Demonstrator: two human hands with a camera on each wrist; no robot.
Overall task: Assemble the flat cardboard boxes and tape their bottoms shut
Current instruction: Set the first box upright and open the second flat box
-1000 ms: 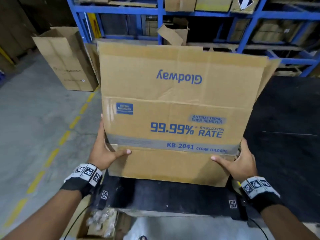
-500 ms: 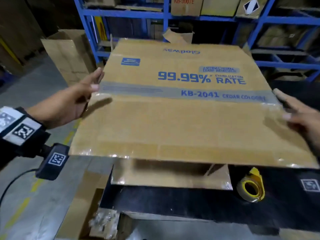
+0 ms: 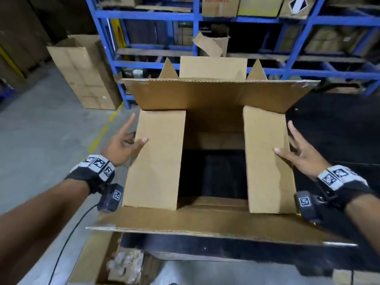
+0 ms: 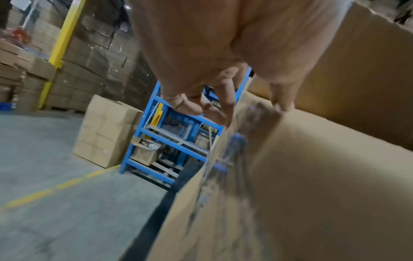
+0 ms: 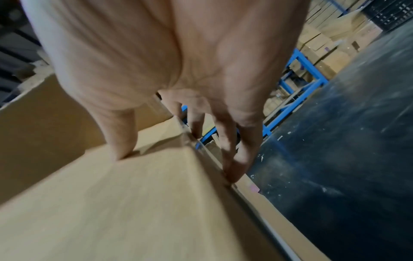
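Observation:
A brown cardboard box (image 3: 211,95) stands opened up on the black table (image 3: 339,130), open end facing me. Its two short flaps are folded inward: the left flap (image 3: 156,161) and the right flap (image 3: 265,161). The long far and near flaps spread outward. My left hand (image 3: 128,140) is at the left flap's outer edge, thumb pressing on top, fingers straight and off the side. My right hand (image 3: 296,149) mirrors it, thumb on the right flap, fingers spread down the box's side. The left wrist view shows the left hand (image 4: 201,98) over the box edge. The right wrist view shows the right hand (image 5: 178,123) touching the flap (image 5: 134,194).
Blue shelving (image 3: 195,15) loaded with cartons rises right behind the box. A tall cardboard carton (image 3: 82,73) stands on the concrete floor at left, by a dashed yellow line (image 3: 102,130). An open carton of plastic-wrapped items (image 3: 123,264) sits below the table's near edge.
The box was held flat and upright, then tipped over toward me. Now it is squared open on the table, and both hands have moved onto the short flaps, which lie folded inward.

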